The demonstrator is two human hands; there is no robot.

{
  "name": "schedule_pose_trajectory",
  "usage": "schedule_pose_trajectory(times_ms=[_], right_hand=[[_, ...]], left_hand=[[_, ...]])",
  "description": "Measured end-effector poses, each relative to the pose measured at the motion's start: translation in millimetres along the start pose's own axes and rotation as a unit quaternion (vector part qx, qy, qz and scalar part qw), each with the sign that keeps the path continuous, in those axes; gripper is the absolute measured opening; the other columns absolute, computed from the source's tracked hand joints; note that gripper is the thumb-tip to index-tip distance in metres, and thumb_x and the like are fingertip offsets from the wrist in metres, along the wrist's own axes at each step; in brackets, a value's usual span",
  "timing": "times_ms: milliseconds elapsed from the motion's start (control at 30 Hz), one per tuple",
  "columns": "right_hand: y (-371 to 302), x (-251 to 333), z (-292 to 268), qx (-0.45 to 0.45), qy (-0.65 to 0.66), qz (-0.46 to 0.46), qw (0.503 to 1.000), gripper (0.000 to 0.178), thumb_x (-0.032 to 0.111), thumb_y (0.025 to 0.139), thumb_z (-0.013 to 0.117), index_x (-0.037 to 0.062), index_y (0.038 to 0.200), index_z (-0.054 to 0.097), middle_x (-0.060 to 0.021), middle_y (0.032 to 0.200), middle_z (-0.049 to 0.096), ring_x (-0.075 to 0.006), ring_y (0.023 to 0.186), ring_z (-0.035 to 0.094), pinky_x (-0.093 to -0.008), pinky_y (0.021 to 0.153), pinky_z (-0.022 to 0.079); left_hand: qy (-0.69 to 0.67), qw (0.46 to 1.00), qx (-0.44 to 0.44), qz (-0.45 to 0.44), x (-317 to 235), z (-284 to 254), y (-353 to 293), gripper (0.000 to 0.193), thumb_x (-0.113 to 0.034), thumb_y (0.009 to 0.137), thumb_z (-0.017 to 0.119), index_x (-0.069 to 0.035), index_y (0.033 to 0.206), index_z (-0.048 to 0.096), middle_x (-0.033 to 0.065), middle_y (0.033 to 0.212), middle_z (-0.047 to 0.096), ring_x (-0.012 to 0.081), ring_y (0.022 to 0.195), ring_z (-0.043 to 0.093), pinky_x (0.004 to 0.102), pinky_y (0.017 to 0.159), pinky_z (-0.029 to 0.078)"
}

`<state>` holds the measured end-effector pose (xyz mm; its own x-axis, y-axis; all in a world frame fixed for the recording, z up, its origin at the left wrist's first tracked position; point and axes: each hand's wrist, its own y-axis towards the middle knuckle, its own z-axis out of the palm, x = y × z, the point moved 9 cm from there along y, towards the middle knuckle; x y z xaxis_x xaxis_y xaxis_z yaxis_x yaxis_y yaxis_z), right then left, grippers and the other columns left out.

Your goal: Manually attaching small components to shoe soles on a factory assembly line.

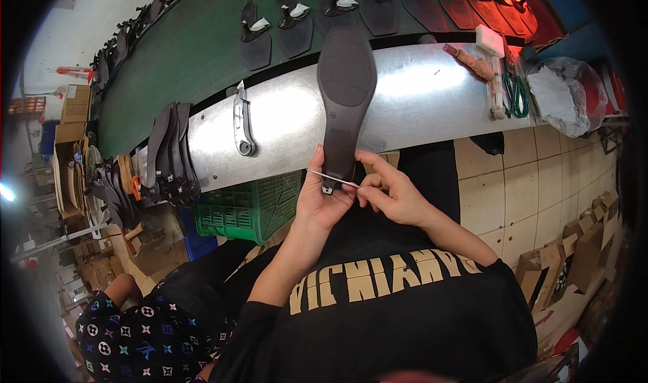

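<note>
Dark brown shoe sole held heel-down in both hands over the metal bench edge

Left hand: fingers pressed together around the sole's narrow heel end, thumb side against its left edge. Right hand: fingers pinching a thin white strip that runs across the heel, just above a small buckle-like fitting. Sole: tread side up, toe pointing away, lying over the curved bench front. On the bench: a metal tool to the left, green-handled scissors and a clear plastic bag to the right. Beyond: green conveyor belt carrying a row of soles with straps. Left of bench: stack of dark soles on edge; below it a green plastic crate
</note>
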<state>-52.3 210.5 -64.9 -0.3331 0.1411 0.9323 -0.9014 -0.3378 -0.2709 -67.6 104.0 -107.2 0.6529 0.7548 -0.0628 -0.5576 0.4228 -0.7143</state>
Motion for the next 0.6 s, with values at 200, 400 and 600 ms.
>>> schedule_pose_trajectory(times_ms=[200, 400, 600], right_hand=[[-2.2, 25.5, -0.6, -0.116, -0.154, -0.202, 0.960, 0.036, 0.000, 0.093, 0.054, -0.0005, 0.129, 0.057, -0.0113, 0.088, 0.067, -0.0155, 0.080, 0.065, -0.0280, 0.074, 0.051], [6.0, 9.0, -17.4, -0.078, 0.025, -0.098, 0.992, 0.029, 0.007, 0.099, 0.047, -0.0001, 0.125, 0.058, -0.0020, 0.081, 0.060, -0.0077, 0.067, 0.054, -0.0200, 0.060, 0.044], [-3.2, -7.7, 19.4, 0.070, 0.142, 0.100, 0.982, 0.062, 0.012, 0.098, 0.050, 0.0119, 0.151, 0.018, -0.0026, 0.072, 0.053, -0.0044, 0.052, 0.042, -0.0159, 0.047, 0.033]], left_hand=[[0.012, 0.999, 0.040, -0.019, 3.4, 9.6, 2.2, 0.033, -0.047, 0.089, 0.064, -0.015, 0.096, 0.066, 0.0009, 0.083, 0.068, 0.0156, 0.068, 0.059, 0.0258, 0.048, 0.039], [0.037, 0.999, 0.001, 0.012, 4.4, 7.0, 0.1, 0.036, -0.049, 0.092, 0.061, -0.014, 0.099, 0.063, 0.0007, 0.084, 0.066, 0.0128, 0.065, 0.057, 0.0246, 0.045, 0.038], [0.291, 0.881, -0.033, 0.372, -62.6, 18.6, -24.3, 0.057, -0.051, 0.101, 0.042, 0.000, 0.092, 0.065, 0.0056, 0.075, 0.065, 0.0110, 0.060, 0.057, 0.0248, 0.053, 0.043]])
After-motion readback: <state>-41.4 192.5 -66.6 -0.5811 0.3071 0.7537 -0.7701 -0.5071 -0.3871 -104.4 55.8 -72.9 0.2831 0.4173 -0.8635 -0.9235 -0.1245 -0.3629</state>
